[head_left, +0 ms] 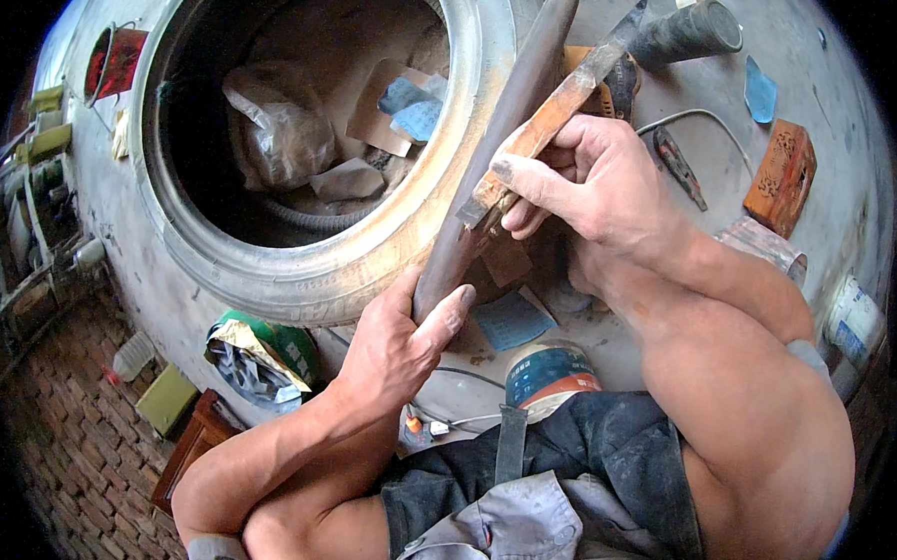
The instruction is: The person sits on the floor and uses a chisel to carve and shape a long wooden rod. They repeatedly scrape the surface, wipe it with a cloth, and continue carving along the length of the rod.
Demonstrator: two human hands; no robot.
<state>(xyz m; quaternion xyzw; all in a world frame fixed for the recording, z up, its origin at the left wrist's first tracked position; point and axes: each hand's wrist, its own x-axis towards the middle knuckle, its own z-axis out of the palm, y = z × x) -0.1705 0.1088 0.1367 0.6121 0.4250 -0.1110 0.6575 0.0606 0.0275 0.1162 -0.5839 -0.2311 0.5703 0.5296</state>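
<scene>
My left hand (391, 343) is wrapped round the lower end of a long, smooth, grey-brown tapering piece (517, 88), which slants up and away to the right. I cannot tell its material. In my right hand (618, 182) a worn wooden bar (545, 122) with a dark, narrow far end is pinched between thumb and fingers. The bar lies across the long piece at a slant, its near end against or just over it; contact is hard to tell. Beside the long piece stands a dusty tyre (333, 285) lying on its side. My bare knees are bent beneath my arms.
Inside the tyre lie a clear plastic bag (285, 123) and blue sheet scraps (416, 113). A green tub (275, 345) and blue sheet (515, 320) are near. At right: a dark cylinder (684, 35), hand tool (680, 168), orange-brown block (781, 177) and white jar (854, 316).
</scene>
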